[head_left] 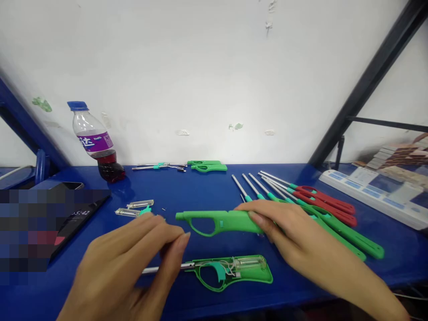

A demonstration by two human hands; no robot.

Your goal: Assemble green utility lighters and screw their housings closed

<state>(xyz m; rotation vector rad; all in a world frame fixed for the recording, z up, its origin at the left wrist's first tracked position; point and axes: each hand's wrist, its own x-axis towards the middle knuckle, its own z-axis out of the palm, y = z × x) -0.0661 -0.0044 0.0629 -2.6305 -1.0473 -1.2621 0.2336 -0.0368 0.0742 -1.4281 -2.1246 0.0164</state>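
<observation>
My right hand grips the wide end of a green lighter casing half, thumb in front, its outer face toward me. Below it on the blue table lies an opened gas lighter, its clear fuel tank, wires and teal trigger showing in the other half shell. The lighter's metal tube runs left behind my left thumb. My left hand is closed in a pinch above that tube; what its fingertips hold, if anything, is hidden. Small clear tanks with a teal piece lie just beyond my left hand.
Several green lighters and red lighters lie fanned at right, beside a white power strip. Along the wall are green casing halves and metal tubes. A drink bottle and a dark-screened device sit at left.
</observation>
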